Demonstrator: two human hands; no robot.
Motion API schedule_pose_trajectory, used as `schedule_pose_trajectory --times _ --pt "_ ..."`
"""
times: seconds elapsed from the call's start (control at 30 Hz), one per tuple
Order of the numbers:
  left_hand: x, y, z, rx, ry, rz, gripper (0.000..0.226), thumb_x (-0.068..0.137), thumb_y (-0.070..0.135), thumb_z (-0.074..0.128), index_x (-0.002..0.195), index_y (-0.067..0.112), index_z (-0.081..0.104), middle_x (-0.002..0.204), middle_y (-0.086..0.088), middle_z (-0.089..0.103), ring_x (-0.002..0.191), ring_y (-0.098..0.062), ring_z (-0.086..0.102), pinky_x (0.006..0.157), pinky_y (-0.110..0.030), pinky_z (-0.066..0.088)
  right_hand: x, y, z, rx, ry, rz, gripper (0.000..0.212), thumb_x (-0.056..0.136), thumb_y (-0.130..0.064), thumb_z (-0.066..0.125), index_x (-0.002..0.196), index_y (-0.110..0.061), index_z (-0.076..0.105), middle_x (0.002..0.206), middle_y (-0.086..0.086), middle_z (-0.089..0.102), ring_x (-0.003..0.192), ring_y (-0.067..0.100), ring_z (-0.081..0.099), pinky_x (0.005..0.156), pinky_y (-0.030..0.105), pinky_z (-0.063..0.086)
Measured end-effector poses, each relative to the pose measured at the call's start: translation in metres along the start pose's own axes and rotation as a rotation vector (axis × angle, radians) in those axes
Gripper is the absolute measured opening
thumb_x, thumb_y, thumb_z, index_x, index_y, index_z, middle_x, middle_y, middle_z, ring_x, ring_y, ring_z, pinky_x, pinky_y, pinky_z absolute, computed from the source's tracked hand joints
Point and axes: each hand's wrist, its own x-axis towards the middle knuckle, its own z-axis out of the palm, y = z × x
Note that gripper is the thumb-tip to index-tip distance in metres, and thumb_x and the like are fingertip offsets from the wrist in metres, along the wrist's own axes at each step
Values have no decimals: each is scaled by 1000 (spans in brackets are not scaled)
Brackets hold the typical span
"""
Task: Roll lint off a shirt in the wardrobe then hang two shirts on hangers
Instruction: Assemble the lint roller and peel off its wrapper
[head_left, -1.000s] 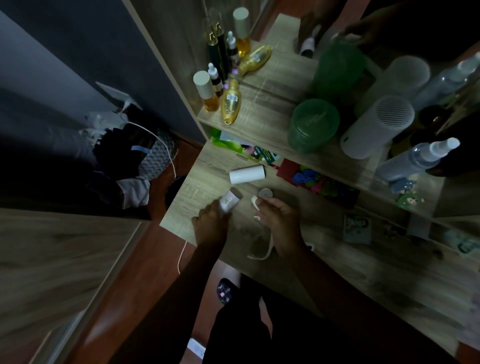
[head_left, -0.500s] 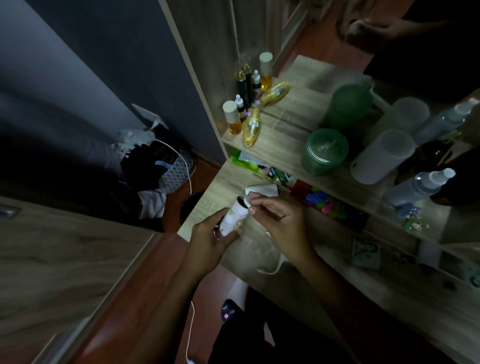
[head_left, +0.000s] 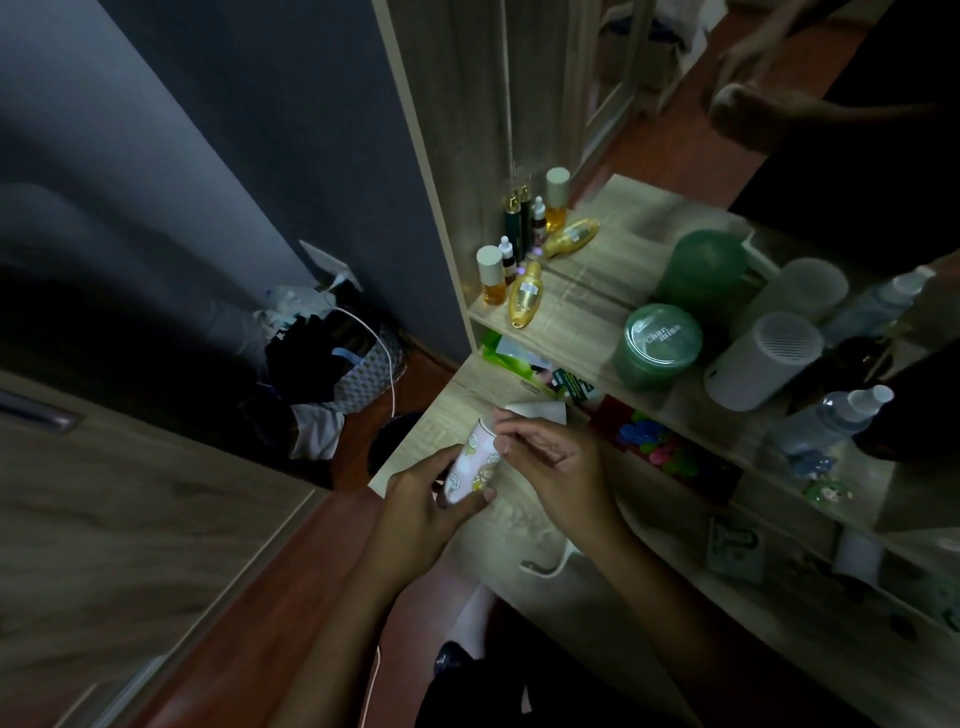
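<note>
A pale pink lint roll (head_left: 475, 460) with a flower print is held tilted above the wooden table (head_left: 779, 618). My left hand (head_left: 426, 496) wraps around its lower end. My right hand (head_left: 550, 467) pinches the roll's upper side with thumb and fingers. The white roller handle (head_left: 550, 561) curves out below my right palm; whether the hand holds it is hidden. A second white roll (head_left: 543, 410) lies on the table just behind my fingers. No shirt or hanger is in view.
On the shelf (head_left: 587, 332) above the table stand small bottles (head_left: 524, 291), a green jar (head_left: 657, 348), a white cylinder (head_left: 763, 358) and a spray bottle (head_left: 836, 418). A mirror rises behind it. A basket of clothes (head_left: 332, 369) sits on the floor at left, beside a wardrobe door (head_left: 119, 519).
Both hands have lifted the pink roll off the table and brought it closer to me. My right hand shifted onto the roll's upper side. The view tilted upward.
</note>
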Motion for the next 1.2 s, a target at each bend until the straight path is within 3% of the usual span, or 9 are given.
schedule_pose_trajectory --times 0.33,0.43,0.57,0.77,0.87,0.93,1.03,1.1,1.2 --pt "3 4 9 9 9 -12 30 79 25 80 107 22 69 85 14 72 73 -1 65 66 -14 45 -1 -2 -9 -94 -22 35 19 89 -8 68 104 -18 74 116 -4 72 121 12 61 101 45 50" --pt "6 4 12 19 13 -41 53 78 30 81 126 30 58 85 12 73 77 -3 67 66 -17 47 3 3 -16 -213 -12 -8 23 89 -13 68 103 -31 74 116 -8 70 115 14 63 93 48 54" --pt "9 6 13 38 -76 -49 98 79 33 79 151 46 14 69 -1 68 62 -12 63 63 -24 50 10 9 -23 -281 -9 15 22 86 -19 71 100 -36 74 106 -6 68 101 17 67 81 50 56" --pt "17 -1 20 39 -130 -61 82 77 30 79 140 49 30 70 -2 70 62 -18 67 65 -41 55 15 12 -25 -207 -48 56 19 87 -13 71 100 -25 76 101 -2 75 98 17 70 87 40 57" --pt "20 2 23 -100 -56 -114 75 75 19 81 133 40 38 75 3 71 65 -15 68 60 -34 56 20 21 -32 -130 100 153 18 88 -16 66 90 -32 75 91 -3 76 89 14 72 79 30 56" --pt "23 2 25 -269 41 -163 71 77 8 80 131 32 40 91 6 71 72 -10 70 60 -26 55 25 41 -43 -251 206 182 18 90 -14 63 85 -27 73 87 -2 75 84 13 70 73 30 55" --pt "29 -2 30 -622 169 -387 69 79 5 78 133 28 40 103 -18 70 81 -25 72 71 -42 60 31 81 -58 -504 204 291 18 91 -1 58 100 -6 72 102 13 73 99 25 68 87 37 55" --pt "33 -4 32 -814 213 -507 67 81 8 76 134 28 40 101 -18 72 88 -36 70 85 -55 56 30 102 -63 -649 158 375 24 91 1 55 111 -2 69 114 15 69 110 26 64 90 26 48" --pt "35 -4 32 -968 222 -556 56 84 10 73 130 27 45 107 -17 70 97 -40 66 90 -54 52 27 117 -64 -843 122 357 31 91 -6 61 121 -5 65 126 12 63 120 23 57 94 19 38"
